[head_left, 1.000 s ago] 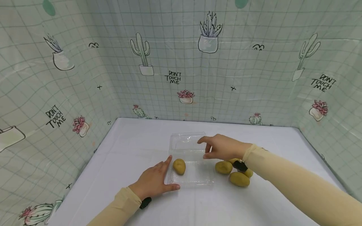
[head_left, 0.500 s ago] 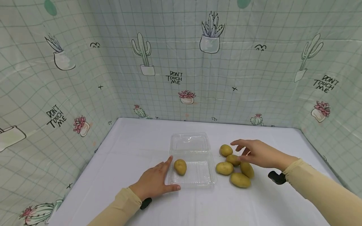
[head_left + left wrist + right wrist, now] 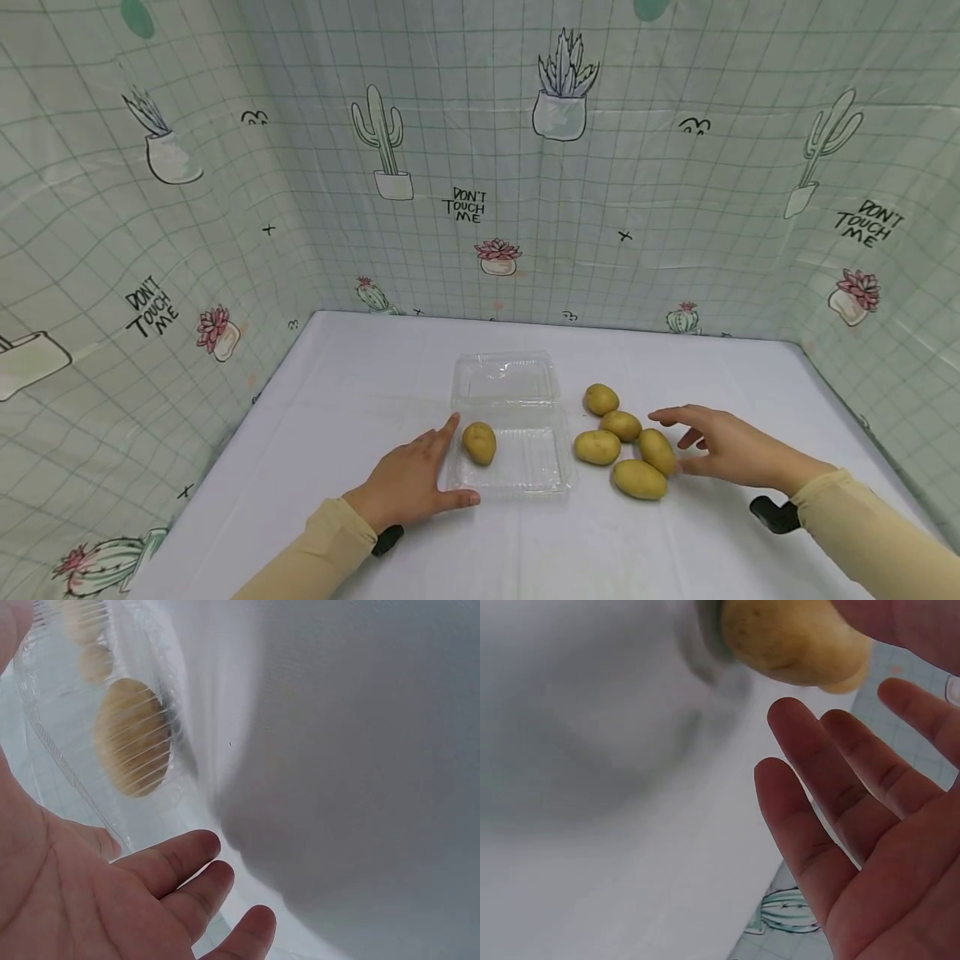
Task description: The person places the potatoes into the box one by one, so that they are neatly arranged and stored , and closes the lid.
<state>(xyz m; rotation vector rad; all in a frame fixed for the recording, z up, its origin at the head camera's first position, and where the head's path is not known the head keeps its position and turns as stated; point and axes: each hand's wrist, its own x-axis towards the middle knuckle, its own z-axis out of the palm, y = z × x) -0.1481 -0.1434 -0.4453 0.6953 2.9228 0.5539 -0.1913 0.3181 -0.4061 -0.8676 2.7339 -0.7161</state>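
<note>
A clear plastic clamshell box (image 3: 525, 467) lies with its lid (image 3: 506, 379) folded back, and one potato (image 3: 479, 443) sits at the left of its base. My left hand (image 3: 412, 475) rests along the box's left side, thumb and forefinger spread at its corners; in the left wrist view that potato (image 3: 133, 739) shows through the ribbed plastic wall. To the right of the box several potatoes lie in a loose group. My right hand (image 3: 731, 446) is beside the rightmost potato (image 3: 657, 452), fingers apart and holding nothing. The right wrist view shows a potato (image 3: 795, 641) near its thumb.
The white-covered table (image 3: 390, 358) is bounded at the back and sides by a cactus-print curtain (image 3: 480, 167). Within the group are a far potato (image 3: 602, 399), a left one (image 3: 597, 447) and a front one (image 3: 639, 479). Dark wrist cameras (image 3: 775, 514) hang under the wrists.
My right hand has moved from over the box to the right, passing over the potatoes to their right side. My left hand has stayed at the box.
</note>
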